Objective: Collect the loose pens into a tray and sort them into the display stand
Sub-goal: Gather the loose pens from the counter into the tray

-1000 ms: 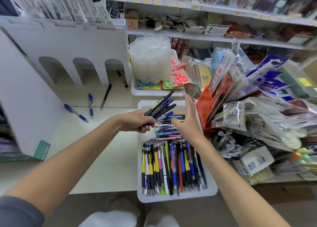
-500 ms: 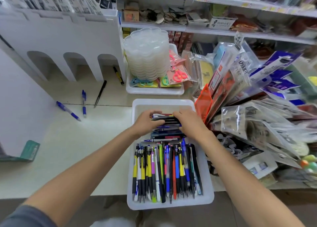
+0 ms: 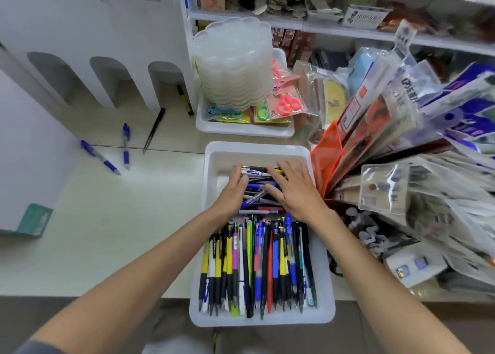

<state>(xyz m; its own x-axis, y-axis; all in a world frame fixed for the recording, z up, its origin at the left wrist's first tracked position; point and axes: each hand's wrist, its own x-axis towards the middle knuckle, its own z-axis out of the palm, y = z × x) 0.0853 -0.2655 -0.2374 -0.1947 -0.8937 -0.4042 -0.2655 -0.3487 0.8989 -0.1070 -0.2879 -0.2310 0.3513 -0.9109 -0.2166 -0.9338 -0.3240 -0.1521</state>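
Pens (image 3: 255, 268) lie lengthwise, side by side, in the near half of the white tray (image 3: 257, 147), and a crosswise pile (image 3: 255, 186) fills its far half. The left hand (image 3: 232, 190) rests on the pile's left side, fingers straight and together, gripping nothing. The right hand (image 3: 296, 190) lies flat on the pile's right side, fingers spread, holding nothing. Left of the tray lie a blue pen (image 3: 100, 157), a second blue pen (image 3: 126, 145) and a black pen (image 3: 154, 128); beyond them, further from the tray, stands the white display stand (image 3: 107, 45)
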